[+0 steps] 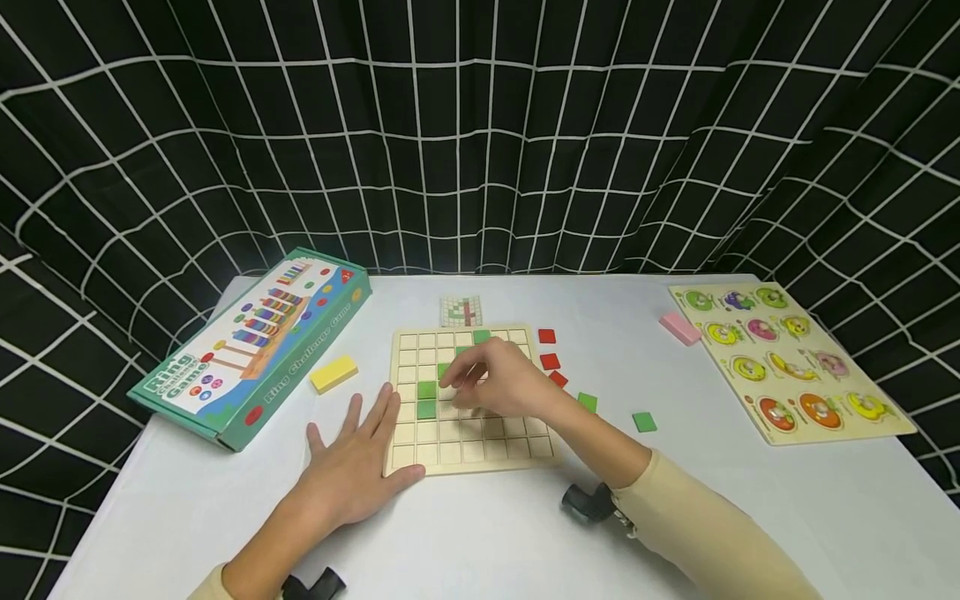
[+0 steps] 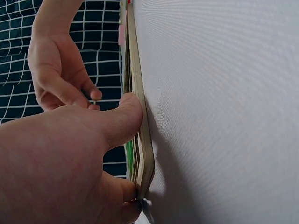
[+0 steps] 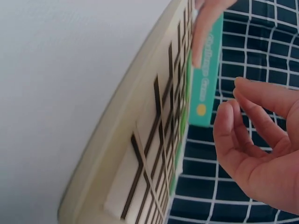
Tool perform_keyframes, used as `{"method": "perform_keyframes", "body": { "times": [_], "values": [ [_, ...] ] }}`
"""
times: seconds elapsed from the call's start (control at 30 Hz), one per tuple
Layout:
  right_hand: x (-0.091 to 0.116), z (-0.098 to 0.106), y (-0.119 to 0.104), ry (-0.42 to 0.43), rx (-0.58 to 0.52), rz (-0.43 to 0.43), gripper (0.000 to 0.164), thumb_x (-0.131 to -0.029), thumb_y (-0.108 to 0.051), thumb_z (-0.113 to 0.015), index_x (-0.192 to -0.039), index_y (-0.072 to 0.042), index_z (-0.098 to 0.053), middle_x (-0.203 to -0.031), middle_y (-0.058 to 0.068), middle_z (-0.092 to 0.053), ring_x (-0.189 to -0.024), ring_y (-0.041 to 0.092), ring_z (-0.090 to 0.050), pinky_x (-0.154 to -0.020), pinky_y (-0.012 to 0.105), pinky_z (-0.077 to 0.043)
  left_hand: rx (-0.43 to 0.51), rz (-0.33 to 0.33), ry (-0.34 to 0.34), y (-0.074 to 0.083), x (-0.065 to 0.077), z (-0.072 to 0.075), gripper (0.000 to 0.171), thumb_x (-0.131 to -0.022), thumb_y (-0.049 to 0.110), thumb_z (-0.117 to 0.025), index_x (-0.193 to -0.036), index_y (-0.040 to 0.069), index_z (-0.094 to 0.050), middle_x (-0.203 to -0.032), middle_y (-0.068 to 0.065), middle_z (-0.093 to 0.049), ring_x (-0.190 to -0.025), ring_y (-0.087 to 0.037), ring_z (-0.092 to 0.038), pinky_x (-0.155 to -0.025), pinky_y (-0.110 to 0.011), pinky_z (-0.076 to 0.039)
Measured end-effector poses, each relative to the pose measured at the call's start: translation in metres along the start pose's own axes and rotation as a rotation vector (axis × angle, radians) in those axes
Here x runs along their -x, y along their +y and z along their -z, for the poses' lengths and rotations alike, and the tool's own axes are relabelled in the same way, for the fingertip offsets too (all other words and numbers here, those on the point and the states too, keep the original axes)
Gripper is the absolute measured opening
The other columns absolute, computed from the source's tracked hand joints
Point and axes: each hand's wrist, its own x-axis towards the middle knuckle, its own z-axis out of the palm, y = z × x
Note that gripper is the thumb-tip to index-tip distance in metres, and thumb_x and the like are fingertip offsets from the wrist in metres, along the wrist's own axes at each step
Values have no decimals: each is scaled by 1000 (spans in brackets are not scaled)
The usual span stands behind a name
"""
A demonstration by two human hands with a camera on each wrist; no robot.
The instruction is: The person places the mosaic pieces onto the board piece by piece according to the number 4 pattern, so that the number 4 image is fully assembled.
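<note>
A square wooden grid board (image 1: pixel 480 450) lies on the table, with several green tiles (image 1: pixel 426 409) in its cells. My left hand (image 1: pixel 356 467) rests at the board's left edge, fingers spread, thumb at the near corner. Over the middle of the board is my right hand (image 1: pixel 501 379), raised clear of the cells with fingertips and thumb drawn together. In the left wrist view a thin tile (image 2: pixel 95 101) shows edge-on, pinched between them; its face is hidden. A small pattern card (image 1: pixel 461 311) lies just behind the board.
Red tiles (image 1: pixel 551 362) and a loose green tile (image 1: pixel 644 422) lie right of the board. To the left are a yellow block (image 1: pixel 333 374) and a Ring Challenge Game box (image 1: pixel 255 342). A pink block (image 1: pixel 679 328) and a fruit puzzle board (image 1: pixel 791 362) sit at the right.
</note>
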Motion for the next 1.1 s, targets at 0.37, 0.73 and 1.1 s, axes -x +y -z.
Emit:
{"method": "perform_keyframes", "body": {
  "times": [0.37,0.73,1.1],
  "values": [
    [24,30,14,52,-14,-30,21,-86,-3,-81,-106,-12,-81,-105,9,-79,-87,17,-70,-80,35,-59,2,2,0,0,-1,-2,101,-96,67,-59,-168,10,-17,-177,-5,-8,-160,-47,-8,-104,-92,-4],
    [50,67,36,-43,-43,-19,18,-89,-1,-78,-104,-11,-80,-106,14,-75,-91,22,-68,-84,32,-61,0,-4,1,-1,-1,-1,101,-96,67,-58,-168,10,-15,-177,-5,-6,-160,-46,-6,-104,-93,-4],
    [68,93,62,-80,-44,-33,22,-89,5,-74,-107,-7,-79,-104,16,-76,-99,28,-68,-82,31,-62,-9,-4,-5,-1,-1,-1,101,-96,68,-58,-168,10,-15,-177,-5,-7,-160,-47,-7,-103,-93,-4]
  ]
}}
